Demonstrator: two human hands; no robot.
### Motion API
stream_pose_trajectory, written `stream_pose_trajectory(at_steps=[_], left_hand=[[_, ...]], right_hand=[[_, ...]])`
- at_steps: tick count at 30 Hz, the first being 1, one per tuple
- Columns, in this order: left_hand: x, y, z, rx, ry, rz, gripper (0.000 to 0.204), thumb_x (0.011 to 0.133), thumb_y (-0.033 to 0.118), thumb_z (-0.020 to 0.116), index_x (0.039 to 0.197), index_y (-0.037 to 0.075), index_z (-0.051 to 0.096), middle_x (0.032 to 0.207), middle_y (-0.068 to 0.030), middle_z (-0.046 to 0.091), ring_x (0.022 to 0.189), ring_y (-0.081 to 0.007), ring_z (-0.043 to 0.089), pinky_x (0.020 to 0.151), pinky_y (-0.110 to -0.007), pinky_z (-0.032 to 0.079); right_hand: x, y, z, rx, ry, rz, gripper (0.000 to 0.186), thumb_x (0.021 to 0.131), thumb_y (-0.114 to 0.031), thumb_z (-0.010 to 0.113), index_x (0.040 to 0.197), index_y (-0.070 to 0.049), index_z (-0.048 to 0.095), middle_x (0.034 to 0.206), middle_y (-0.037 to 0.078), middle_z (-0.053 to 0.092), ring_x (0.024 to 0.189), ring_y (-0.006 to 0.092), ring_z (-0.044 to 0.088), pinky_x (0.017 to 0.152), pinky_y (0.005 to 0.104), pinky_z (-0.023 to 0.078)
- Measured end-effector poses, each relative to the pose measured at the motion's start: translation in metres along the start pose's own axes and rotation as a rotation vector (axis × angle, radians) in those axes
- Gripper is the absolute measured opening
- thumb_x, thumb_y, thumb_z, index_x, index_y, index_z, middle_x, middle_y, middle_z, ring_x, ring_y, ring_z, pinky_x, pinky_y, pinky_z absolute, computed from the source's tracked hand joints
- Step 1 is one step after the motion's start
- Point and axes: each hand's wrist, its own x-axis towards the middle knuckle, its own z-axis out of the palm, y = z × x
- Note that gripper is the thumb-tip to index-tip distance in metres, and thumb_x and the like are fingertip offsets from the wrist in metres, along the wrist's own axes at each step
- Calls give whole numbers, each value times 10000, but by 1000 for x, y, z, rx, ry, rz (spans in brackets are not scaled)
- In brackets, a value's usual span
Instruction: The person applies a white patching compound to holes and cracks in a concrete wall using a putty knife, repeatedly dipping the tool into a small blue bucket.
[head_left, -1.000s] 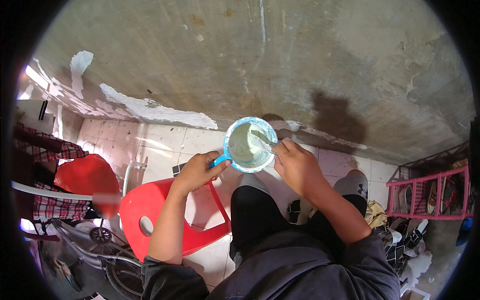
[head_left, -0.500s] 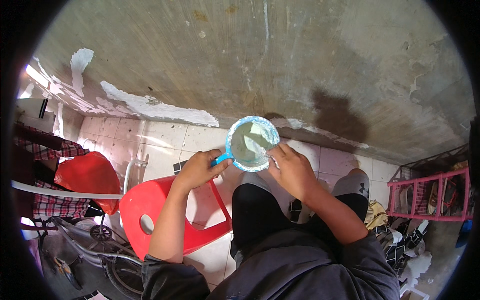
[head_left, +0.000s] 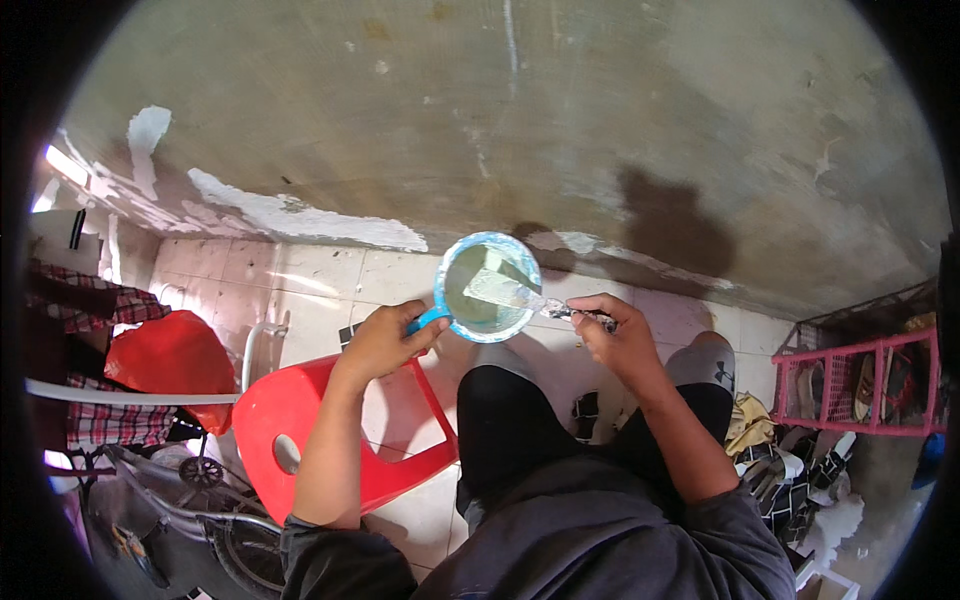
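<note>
My left hand (head_left: 383,343) is closed on the blue handle of a round plastic dipper (head_left: 492,239), its rim smeared with white paste. Greyish, pale paste lies inside the dipper, which I hold above my knees near the wall. In my right hand (head_left: 622,340) is a putty knife (head_left: 495,288), gripped by its paste-crusted handle. The knife's flat blade, coated with white, reaches over the rim into the dipper. Whether the blade touches the bottom I cannot tell.
A bare cement wall (head_left: 400,120) with white patches rises ahead. To the left are a red plastic stool (head_left: 258,418), a red bag (head_left: 175,355) and a bicycle (head_left: 245,550). A pink shelf rack (head_left: 860,430) stands at the right, beside crumpled cloth (head_left: 750,425).
My right hand has drawn back to the right from the dipper's rim, so the knife's handle and blade now show. The dipper has shifted slightly left in the picture.
</note>
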Motion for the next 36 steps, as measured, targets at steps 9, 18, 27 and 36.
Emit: stream_pose_trajectory(at_steps=[9, 18, 27, 36], left_hand=[[-4, -9, 0, 63, 1, -37, 419, 904, 416, 657, 953, 4, 710, 686, -144, 678, 610, -269, 649, 655, -381, 507], [1, -12, -1, 94, -46, -56, 420, 895, 405, 659, 949, -9, 703, 687, -159, 659, 580, -252, 605, 616, -371, 481], [0, 9, -3, 57, -68, -111, 391, 928, 353, 657, 958, -35, 690, 653, -115, 639, 539, -151, 573, 578, -329, 475], [-4, 10, 0, -21, -57, -93, 427, 952, 369, 636, 805, -31, 628, 617, -76, 572, 564, -139, 521, 559, -325, 439]], right_hand=[[-32, -9, -79, -90, 247, 8, 221, 880, -119, 711, 1086, -41, 702, 806, -11, 644, 664, 41, 541, 590, 208, 433], [43, 91, -156, -549, 420, -177, 251, 838, -243, 691, 964, -29, 720, 865, 145, 715, 791, 253, 683, 727, 349, 520], [102, 100, -154, -753, 415, -46, 302, 815, -332, 674, 948, -69, 738, 888, 173, 716, 821, 330, 688, 773, 399, 530], [100, 81, -159, -616, 434, -139, 238, 805, -275, 684, 907, -65, 730, 866, 196, 703, 836, 365, 680, 758, 435, 528]])
